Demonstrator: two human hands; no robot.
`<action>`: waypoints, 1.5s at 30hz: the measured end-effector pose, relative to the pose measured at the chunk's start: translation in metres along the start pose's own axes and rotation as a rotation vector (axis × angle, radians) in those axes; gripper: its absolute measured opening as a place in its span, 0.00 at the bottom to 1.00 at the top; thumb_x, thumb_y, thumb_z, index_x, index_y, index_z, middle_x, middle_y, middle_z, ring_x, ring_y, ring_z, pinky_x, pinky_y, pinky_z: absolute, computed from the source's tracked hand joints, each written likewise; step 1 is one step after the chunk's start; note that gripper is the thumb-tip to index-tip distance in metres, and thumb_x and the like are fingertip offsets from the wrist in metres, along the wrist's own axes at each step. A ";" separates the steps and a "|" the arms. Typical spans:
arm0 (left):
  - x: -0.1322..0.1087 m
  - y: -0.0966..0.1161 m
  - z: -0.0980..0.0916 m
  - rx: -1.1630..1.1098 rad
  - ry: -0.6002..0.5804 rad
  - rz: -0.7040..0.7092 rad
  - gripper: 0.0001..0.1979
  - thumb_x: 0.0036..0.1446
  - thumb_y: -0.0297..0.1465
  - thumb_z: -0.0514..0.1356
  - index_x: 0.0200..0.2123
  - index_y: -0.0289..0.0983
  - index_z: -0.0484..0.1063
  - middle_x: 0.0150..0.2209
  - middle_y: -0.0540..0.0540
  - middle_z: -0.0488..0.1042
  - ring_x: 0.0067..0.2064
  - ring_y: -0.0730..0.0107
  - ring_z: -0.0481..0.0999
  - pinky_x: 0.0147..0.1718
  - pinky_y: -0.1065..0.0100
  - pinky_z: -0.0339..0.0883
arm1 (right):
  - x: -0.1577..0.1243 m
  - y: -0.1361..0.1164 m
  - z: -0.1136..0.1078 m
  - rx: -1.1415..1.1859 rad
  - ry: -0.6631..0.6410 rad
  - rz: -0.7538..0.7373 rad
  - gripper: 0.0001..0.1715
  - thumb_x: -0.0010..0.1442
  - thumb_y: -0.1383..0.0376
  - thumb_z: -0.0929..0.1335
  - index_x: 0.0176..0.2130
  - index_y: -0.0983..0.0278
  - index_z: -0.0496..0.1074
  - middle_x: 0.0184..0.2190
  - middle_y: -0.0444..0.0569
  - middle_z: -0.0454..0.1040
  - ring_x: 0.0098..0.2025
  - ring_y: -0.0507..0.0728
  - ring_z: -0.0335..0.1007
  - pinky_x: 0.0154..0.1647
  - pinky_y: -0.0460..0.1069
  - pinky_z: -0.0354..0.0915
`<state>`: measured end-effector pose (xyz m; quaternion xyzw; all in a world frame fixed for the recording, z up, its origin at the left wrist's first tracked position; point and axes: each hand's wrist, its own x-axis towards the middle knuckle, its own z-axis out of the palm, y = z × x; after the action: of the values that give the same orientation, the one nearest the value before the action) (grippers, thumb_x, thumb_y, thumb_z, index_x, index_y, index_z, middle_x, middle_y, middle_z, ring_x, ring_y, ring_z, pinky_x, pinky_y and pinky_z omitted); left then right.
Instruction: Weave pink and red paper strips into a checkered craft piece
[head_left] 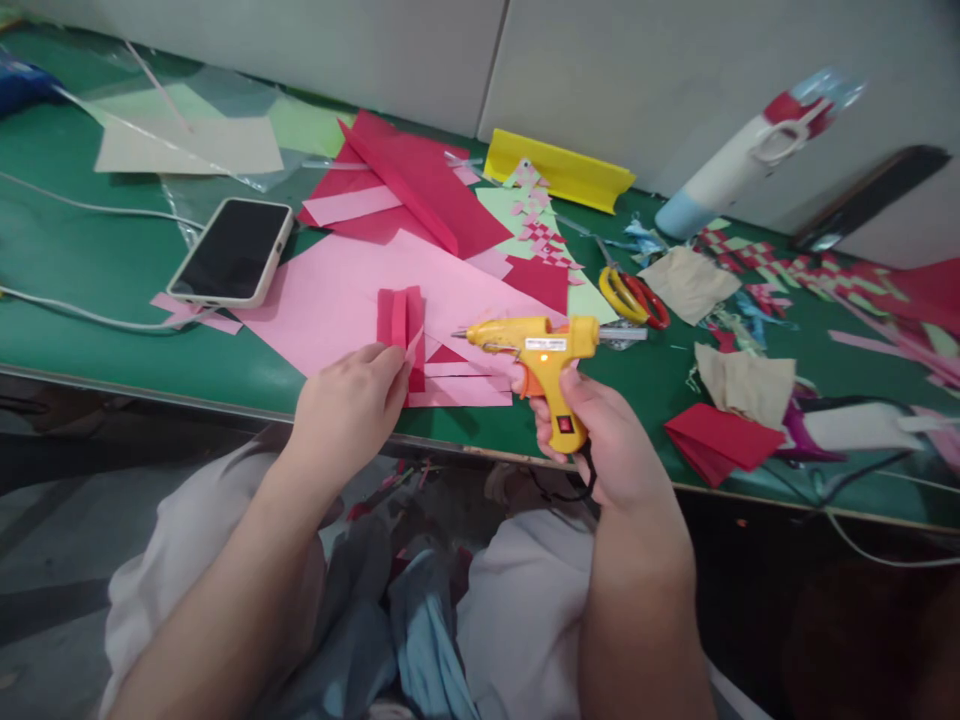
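1. Right hand [611,440] — closed around the grip of the yellow glue gun [541,352]. The nozzle points toward nine o'clock and hangs just short of the folded paper; an orange light glows on the body, and a clear glue stick pokes out the back toward three o'clock.
2. Left hand [349,410] — fingertips pinching the near edge of the folded red paper piece [403,325], lifting a pale flap beside the nozzle.
3. Folded red paper piece — stands in pleats on the big pink sheet [337,300], near the table's front edge, at nine o'clock from the glue gun.
4. Step in hand, as I judge it — gluing a fold: flap lifted, nozzle lined up, no glue visible yet. The next move calls for a small, steady squeeze at the seam, with my fingertips clear of the hot tip.
5. Surface — a green table [90,260] strewn with paper. Red sheets [420,180] lie at twelve o'clock from the pleats, a phone [232,250] at ten o'clock, scissors [634,295] at two o'clock from the gun, a yellow folded strip [559,170] beyond.
6. Room — pale wall panels behind the table; a white bottle [739,160] leans against them at far right. White cables cross the left side.
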<state>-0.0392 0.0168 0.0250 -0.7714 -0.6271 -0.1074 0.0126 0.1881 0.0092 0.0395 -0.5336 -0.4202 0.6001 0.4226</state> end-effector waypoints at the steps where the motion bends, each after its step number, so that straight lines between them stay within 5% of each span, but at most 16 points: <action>1: 0.000 0.000 0.000 0.006 -0.004 -0.003 0.14 0.65 0.34 0.48 0.32 0.37 0.70 0.31 0.44 0.74 0.32 0.63 0.75 0.24 0.66 0.55 | 0.000 -0.001 0.000 0.025 0.032 -0.018 0.27 0.53 0.43 0.70 0.31 0.65 0.68 0.25 0.44 0.63 0.20 0.47 0.58 0.13 0.43 0.51; 11: -0.001 0.000 0.002 -0.047 0.000 0.055 0.14 0.63 0.31 0.50 0.38 0.39 0.76 0.39 0.45 0.77 0.38 0.62 0.76 0.27 0.65 0.61 | 0.002 -0.006 0.001 0.121 0.173 -0.162 0.27 0.55 0.43 0.67 0.35 0.65 0.70 0.23 0.43 0.61 0.20 0.48 0.57 0.14 0.44 0.51; 26: -0.005 0.015 -0.005 0.120 -0.118 0.085 0.15 0.61 0.28 0.50 0.43 0.36 0.76 0.40 0.40 0.74 0.39 0.58 0.74 0.21 0.64 0.59 | 0.003 -0.003 0.004 0.150 0.148 -0.129 0.25 0.55 0.45 0.68 0.34 0.64 0.68 0.25 0.42 0.62 0.20 0.48 0.58 0.14 0.44 0.52; 45: -0.007 0.015 -0.005 0.098 -0.091 0.090 0.14 0.61 0.28 0.51 0.45 0.39 0.76 0.40 0.44 0.73 0.39 0.60 0.73 0.20 0.64 0.56 | 0.002 -0.003 0.007 0.185 0.103 -0.083 0.26 0.51 0.46 0.72 0.32 0.67 0.72 0.23 0.43 0.64 0.19 0.46 0.58 0.13 0.41 0.52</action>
<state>-0.0270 0.0064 0.0301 -0.8014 -0.5961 -0.0410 0.0266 0.1808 0.0118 0.0428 -0.5047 -0.3625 0.5902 0.5153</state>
